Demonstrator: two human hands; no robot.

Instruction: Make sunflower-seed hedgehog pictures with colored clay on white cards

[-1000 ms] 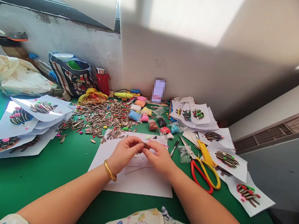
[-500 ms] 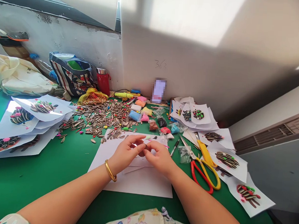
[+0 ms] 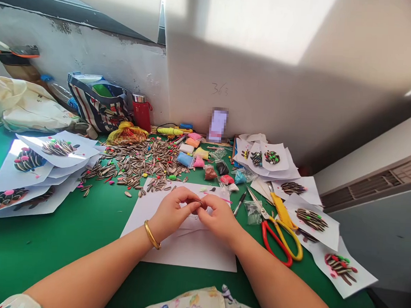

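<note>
My left hand [image 3: 175,211] and my right hand [image 3: 219,215] meet over the white paper [image 3: 186,256], fingertips touching. Between the thumbs and fingers of both is a small piece of dark brown clay [image 3: 196,212], mostly covered by the fingers. Both hands are closed in a pinch on it. The paper beneath bears a few drawn lines, partly hidden. Just beyond my fingers, a light green bit [image 3: 203,189] and a black bit [image 3: 212,189] lie on the paper. A gold bangle circles my left wrist.
Sunflower seeds [image 3: 150,155] spread across the back left, beside small bags of coloured clay [image 3: 210,173]. Large scissors [image 3: 280,234], a yellow cutter [image 3: 282,208] and a pen [image 3: 239,203] lie at right. Seed-decorated sheets [image 3: 344,267] pile up on both sides. A red flask [image 3: 142,115] stands behind.
The brown clay has been turned between my fingertips and shows less than before. My left fingers have curled further in around it. Both forearms stay almost where they were.
</note>
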